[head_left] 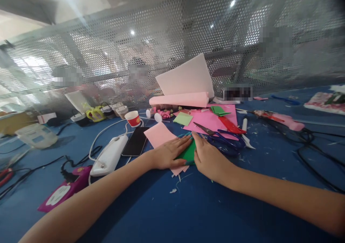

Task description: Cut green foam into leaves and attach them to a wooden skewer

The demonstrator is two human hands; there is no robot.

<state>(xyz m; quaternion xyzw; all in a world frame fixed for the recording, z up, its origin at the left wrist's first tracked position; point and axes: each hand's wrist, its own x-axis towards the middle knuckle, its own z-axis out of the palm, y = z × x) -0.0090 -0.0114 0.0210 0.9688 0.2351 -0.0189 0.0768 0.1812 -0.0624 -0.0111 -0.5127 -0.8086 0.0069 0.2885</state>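
Observation:
Both my hands rest on a small dark green paper piece (189, 153) lying on the blue table (172, 207). My left hand (168, 153) lies flat with fingers stretched out, pressing the green piece and a pink paper sheet (160, 135) beneath it. My right hand (207, 158) presses its fingers together on the green piece's right edge. Blue-handled scissors (221, 137) lie just beyond my right hand.
A black phone (135, 146), a white power strip (109, 158), a red paper cup (133, 119), pink and green paper scraps (207, 119), a rolled pink sheet (179, 100), cables (309, 142) and a magenta pouch (64, 191) crowd the table. A perforated metal screen (188, 38) stands behind.

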